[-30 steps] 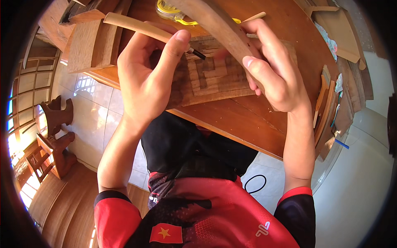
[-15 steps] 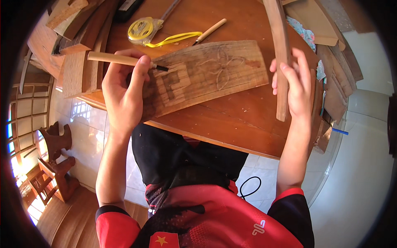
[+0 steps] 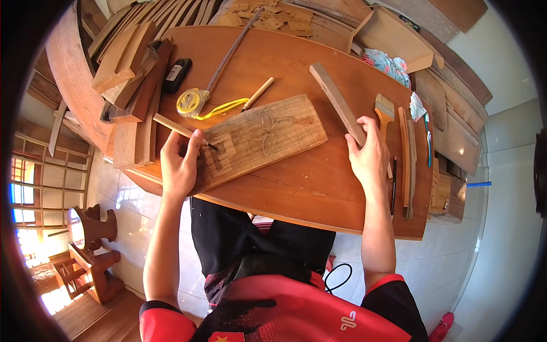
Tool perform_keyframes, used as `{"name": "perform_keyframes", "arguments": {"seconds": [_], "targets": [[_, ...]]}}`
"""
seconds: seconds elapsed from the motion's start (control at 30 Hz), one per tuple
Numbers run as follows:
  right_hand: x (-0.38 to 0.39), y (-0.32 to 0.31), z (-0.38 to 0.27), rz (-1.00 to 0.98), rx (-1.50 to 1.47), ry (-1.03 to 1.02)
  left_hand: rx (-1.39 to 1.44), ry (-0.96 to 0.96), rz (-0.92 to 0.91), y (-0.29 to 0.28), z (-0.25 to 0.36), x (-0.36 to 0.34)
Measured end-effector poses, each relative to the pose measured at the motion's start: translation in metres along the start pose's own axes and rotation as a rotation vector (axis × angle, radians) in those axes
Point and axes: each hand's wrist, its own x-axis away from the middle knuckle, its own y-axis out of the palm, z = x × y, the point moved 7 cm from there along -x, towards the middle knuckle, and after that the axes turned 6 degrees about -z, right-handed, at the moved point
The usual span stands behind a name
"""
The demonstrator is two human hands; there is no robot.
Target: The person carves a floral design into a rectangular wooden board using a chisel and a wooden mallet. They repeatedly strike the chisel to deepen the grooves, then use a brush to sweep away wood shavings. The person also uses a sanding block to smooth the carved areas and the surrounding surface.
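Observation:
A wooden board [image 3: 296, 122] with a carved flower outline and a recessed squarish figure lies slanted on the table. My left hand [image 3: 179, 168] is at its left end, closed round a carving chisel [image 3: 172, 125] with a pale wooden handle. The chisel's dark tip lies over the squarish carving; whether it touches the wood I cannot tell. To the right of the board, my right hand [image 3: 369, 157] grips the near end of a thick wooden stick [image 3: 336, 101], whose far end points away to the left. A second chisel [image 3: 260, 92] rests just behind the board.
A tape measure [image 3: 190, 103] with a yellow strap and a black case [image 3: 177, 75] lie behind the board. Wood blocks [image 3: 126, 60] are stacked at the left. A paintbrush [image 3: 386, 107], wooden strips [image 3: 408, 159] and a crumpled cloth [image 3: 387, 65] are at the right.
The view has shifted, showing more of the table. My right hand has brought the stick down, tilted it leftward and now grips it at its near end. My left hand keeps the chisel over the carving.

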Motion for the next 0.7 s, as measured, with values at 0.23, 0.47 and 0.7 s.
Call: {"name": "perform_keyframes", "arguments": {"seconds": [0.23,0.47,0.7], "targets": [[0.008,0.003,0.005,-0.018,0.012,0.008,-0.095,-0.008,-0.041,0.003,0.003,-0.001],[0.009,0.003,0.003,-0.002,0.064,-0.015,-0.149,-0.038,-0.063,-0.001,-0.003,-0.003],[0.010,0.001,-0.004,0.032,0.122,-0.056,0.005,-0.067,-0.058,0.000,-0.008,0.001]]}}
